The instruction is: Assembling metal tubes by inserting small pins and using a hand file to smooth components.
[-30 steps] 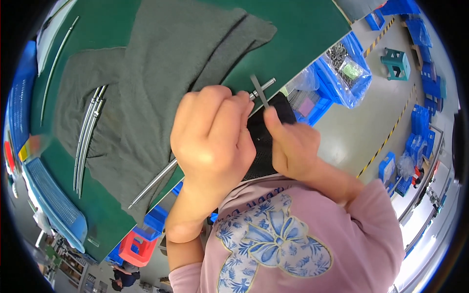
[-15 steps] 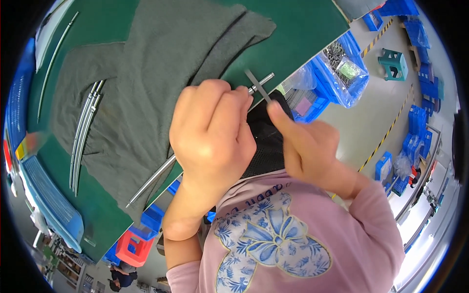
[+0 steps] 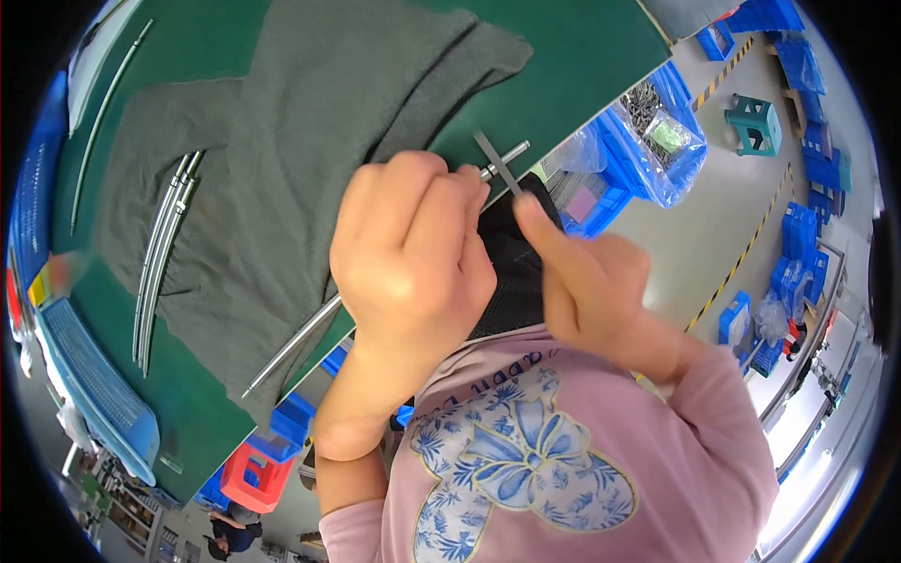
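My left hand (image 3: pixel 408 253) is closed in a fist around a slim silver metal rod (image 3: pixel 293 346). The rod slants from the lower left to the upper right, and its stepped end sticks out beyond my fingers near the table's edge. In my right hand (image 3: pixel 596 291) is a narrow flat grey file (image 3: pixel 494 156), gripped with the thumb stretched along it. The file crosses the rod's stepped end and looks to be touching it; its edges are slightly blurred. Several similar rods (image 3: pixel 158 272) lie side by side on a dark grey cloth (image 3: pixel 300 113).
The cloth covers much of the green table (image 3: pixel 582 56). A thin rod (image 3: pixel 105 113) lies at the far left, near a blue basket (image 3: pixel 99 385). Blue bins (image 3: pixel 657 141) with metal parts stand beyond the right edge. A red crate (image 3: pixel 255 477) and a green stool (image 3: pixel 754 125) are farther off.
My left hand and the rod have shifted very slightly to the right. The file has moved a little across the rod's end; both grips are the same.
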### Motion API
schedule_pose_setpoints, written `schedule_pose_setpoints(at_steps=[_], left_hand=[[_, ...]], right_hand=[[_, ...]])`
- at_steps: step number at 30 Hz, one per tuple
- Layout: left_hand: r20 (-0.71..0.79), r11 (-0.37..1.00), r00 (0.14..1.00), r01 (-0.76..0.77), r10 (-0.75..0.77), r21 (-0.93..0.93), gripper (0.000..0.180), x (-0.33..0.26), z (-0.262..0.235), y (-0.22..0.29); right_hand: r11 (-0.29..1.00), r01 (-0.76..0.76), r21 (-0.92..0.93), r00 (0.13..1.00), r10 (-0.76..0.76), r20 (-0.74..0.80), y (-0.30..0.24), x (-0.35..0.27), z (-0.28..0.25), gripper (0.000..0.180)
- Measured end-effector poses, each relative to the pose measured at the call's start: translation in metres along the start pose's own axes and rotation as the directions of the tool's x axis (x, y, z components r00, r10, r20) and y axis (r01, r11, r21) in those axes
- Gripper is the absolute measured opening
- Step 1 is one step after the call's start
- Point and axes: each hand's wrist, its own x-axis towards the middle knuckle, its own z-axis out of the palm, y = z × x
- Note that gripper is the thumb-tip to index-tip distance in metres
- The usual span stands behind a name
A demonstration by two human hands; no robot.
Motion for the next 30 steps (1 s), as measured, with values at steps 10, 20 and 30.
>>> schedule_pose_setpoints(at_steps=[10, 20, 30], left_hand=[[-0.032, 1.000, 0.999, -0.016, 0.015, -0.015, 0.016, 0.000, 0.001, 0.002], [0.020, 1.000, 1.000, -0.013, 0.013, 0.018, 0.017, 0.003, -0.002, 0.003], [0.013, 1.000, 1.000, -0.025, 0.025, 0.004, 0.016, 0.001, 0.000, -0.002]], right_hand=[[0.998, -0.036, 0.051, 0.994, 0.030, 0.109, -0.001, 0.003, -0.010, 0.056], [0.999, 0.034, -0.011, 0.999, -0.034, -0.022, 0.004, 0.025, 0.005, 0.059], [0.999, -0.040, -0.014, 0.988, 0.042, 0.151, -0.006, 0.021, -0.017, 0.056]])
